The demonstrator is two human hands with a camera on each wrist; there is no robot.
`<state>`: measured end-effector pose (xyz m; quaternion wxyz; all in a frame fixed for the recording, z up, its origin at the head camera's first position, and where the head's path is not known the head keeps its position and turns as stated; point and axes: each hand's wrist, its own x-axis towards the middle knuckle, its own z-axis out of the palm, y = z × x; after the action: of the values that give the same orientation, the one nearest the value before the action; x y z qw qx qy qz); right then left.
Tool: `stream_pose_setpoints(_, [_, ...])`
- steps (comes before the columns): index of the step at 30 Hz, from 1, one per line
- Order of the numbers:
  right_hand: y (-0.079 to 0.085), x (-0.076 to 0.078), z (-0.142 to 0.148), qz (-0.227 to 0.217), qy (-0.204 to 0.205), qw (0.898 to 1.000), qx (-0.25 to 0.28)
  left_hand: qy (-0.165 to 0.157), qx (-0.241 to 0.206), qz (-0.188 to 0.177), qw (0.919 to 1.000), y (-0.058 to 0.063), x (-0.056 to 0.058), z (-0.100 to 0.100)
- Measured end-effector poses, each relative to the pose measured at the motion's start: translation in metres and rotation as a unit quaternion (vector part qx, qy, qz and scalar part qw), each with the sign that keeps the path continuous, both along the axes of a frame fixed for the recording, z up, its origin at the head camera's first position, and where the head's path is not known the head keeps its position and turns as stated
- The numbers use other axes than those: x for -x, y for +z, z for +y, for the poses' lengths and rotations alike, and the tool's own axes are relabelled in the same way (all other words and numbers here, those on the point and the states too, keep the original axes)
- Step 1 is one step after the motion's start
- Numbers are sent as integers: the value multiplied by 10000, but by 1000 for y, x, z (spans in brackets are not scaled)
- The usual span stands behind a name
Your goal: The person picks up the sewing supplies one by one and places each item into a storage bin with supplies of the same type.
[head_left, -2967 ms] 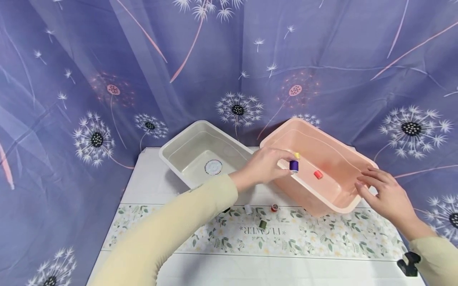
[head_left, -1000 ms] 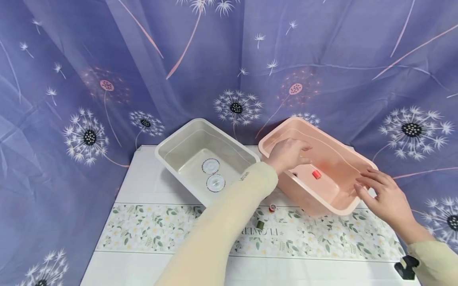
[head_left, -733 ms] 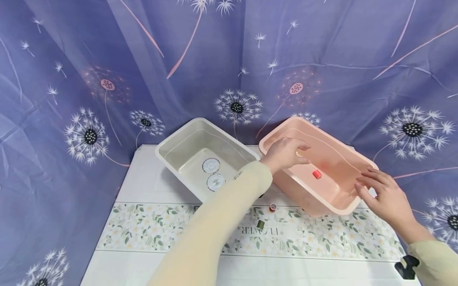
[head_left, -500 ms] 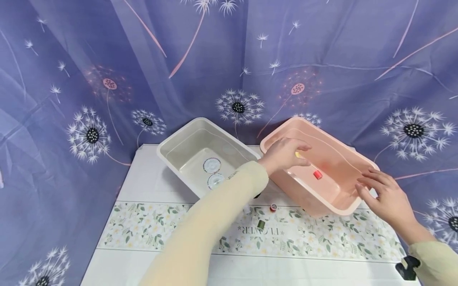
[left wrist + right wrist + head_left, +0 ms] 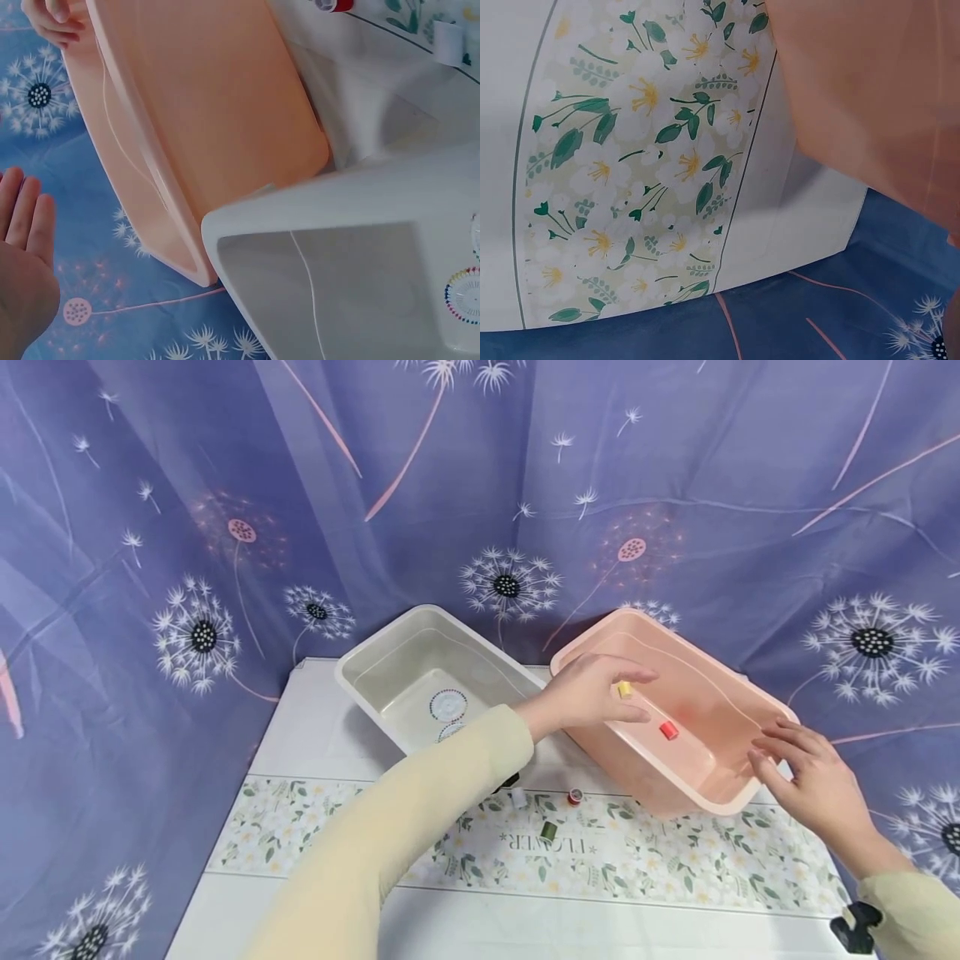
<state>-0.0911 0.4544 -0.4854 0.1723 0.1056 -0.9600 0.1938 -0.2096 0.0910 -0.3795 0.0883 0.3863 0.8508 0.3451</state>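
Note:
My left hand (image 5: 588, 692) hovers over the left end of the pink bin (image 5: 652, 758), thumb and fingers parted with nothing between them. Its fingers (image 5: 25, 214) look straight in the left wrist view. Past the thumb a yellow thread spool (image 5: 625, 690) lies inside the bin, and a red spool (image 5: 668, 730) sits on the bin's floor. No purple spool shows; the left hand covers part of the bin. At the bin's right end my right hand (image 5: 813, 772) rests on the rim with relaxed fingers.
A grey bin (image 5: 382, 718) stands to the left, two round pin wheels (image 5: 447, 704) inside. On the floral table strip are a green spool (image 5: 548, 832), a red-brown spool (image 5: 575, 797) and a white spool (image 5: 518, 797). A patterned curtain (image 5: 420, 543) hangs behind.
Three seconds ago the left hand pinched a purple spool over the pink bin; it has since let go. The hand reached further in, then drew back left. The right hand stays at the rim.

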Motion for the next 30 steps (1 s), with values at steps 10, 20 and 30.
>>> stream_pose_setpoints(10, [-1, 0, -1, 2, 17, 10000, 22, -195, 401, 751, 9962, 0, -26, -29])
stream_pose_setpoints(20, [-2, 0, 1, 3, -14, 10000, -33, -144, 260, 763, 9966, -10, -58, -57])
stream_pose_setpoints(30, [0, -2, 0, -91, -20, 9999, -79, 200, -568, 714, 9956, -38, -89, -78])
